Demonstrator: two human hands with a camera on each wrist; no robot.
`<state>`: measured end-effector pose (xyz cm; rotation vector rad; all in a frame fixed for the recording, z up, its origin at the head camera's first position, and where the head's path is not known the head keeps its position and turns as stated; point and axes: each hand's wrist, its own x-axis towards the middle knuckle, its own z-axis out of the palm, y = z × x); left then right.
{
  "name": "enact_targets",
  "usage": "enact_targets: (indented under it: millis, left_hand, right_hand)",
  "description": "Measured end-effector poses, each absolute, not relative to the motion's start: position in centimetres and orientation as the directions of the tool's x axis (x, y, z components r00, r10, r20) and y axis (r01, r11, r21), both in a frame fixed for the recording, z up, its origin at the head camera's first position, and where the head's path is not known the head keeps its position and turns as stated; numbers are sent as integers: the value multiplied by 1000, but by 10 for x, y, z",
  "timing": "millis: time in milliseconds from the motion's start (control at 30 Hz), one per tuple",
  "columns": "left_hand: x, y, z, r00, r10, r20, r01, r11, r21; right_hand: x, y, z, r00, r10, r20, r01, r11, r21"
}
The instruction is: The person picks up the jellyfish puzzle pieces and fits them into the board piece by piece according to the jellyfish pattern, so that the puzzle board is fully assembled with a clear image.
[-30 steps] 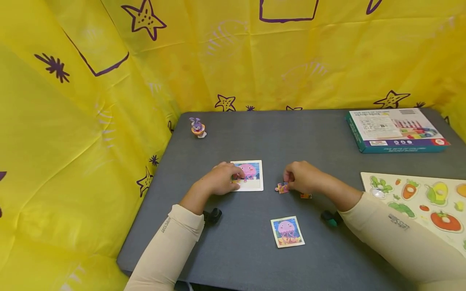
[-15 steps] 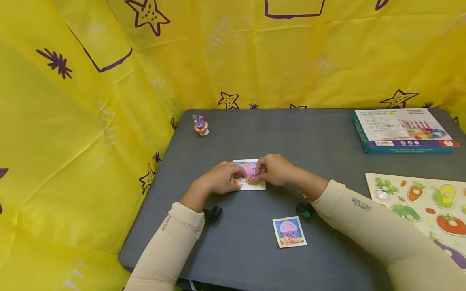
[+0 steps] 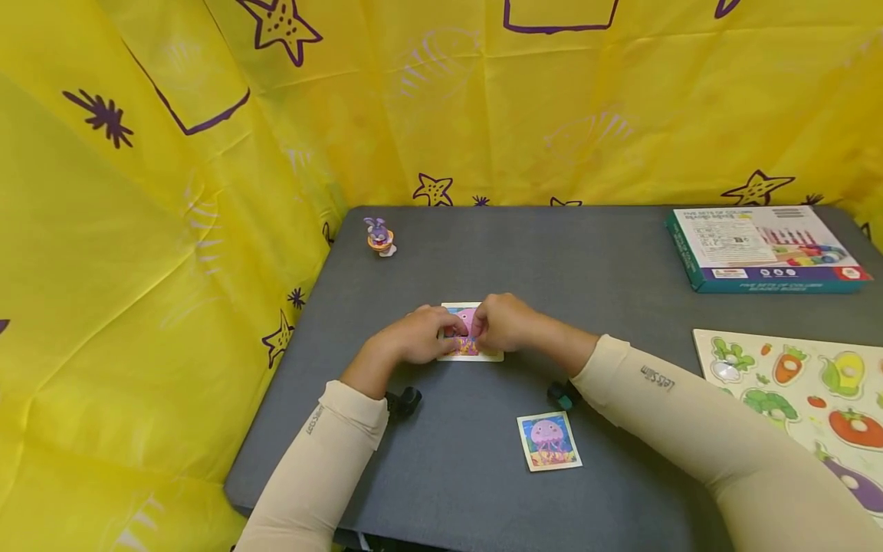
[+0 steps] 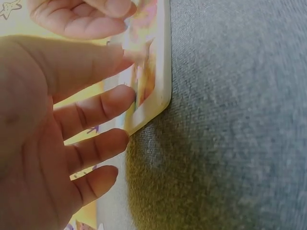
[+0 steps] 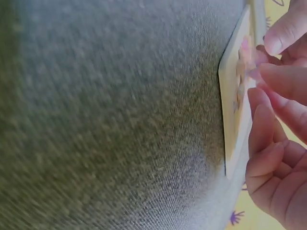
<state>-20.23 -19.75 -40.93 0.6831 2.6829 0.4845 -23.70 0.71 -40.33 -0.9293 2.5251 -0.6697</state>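
Observation:
A small jigsaw tray (image 3: 494,356) with a pink jellyfish picture lies flat on the grey table, both hands over it. My left hand (image 3: 419,335) rests at its left side; the left wrist view has those fingers (image 4: 103,108) extended, touching the tray's edge. With thumb and fingertips my right hand (image 3: 507,322) pinches a colourful puzzle piece (image 3: 469,347) at the lower part of the picture. Fingers cover much of the piece, and it is blurred in the right wrist view. Nearer the front lies a card (image 3: 549,442) with the same jellyfish.
At the back left stands a purple rabbit figurine (image 3: 379,236). A flat teal-edged box (image 3: 769,249) lies at the back right. In front of it is a vegetable puzzle board (image 3: 800,391). A yellow patterned cloth (image 3: 441,107) hangs behind the table.
My right hand picked the puzzle piece up from the table, carried it left to the tray and moved it into the lower picture area. My left hand stayed at the tray.

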Motion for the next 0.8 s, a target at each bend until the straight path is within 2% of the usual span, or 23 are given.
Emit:
enact_targets:
  millis: [333,600,800]
  left_hand:
    - [-207,-192,-413,-850,497,-174,407,829,384]
    - [-207,-187,-411,-869,454,-194,370,859,354]
    - [-202,-183,-408,-864,457,-212,387,871,302]
  right_hand:
    - [-244,3,-406,-747,-643,-169,-516,720,-463]
    - [-245,7,-404,-764,-622,-173,-492,734,-468]
    - [-242,33,-399,-779,-589,-214,-446,761,-472]
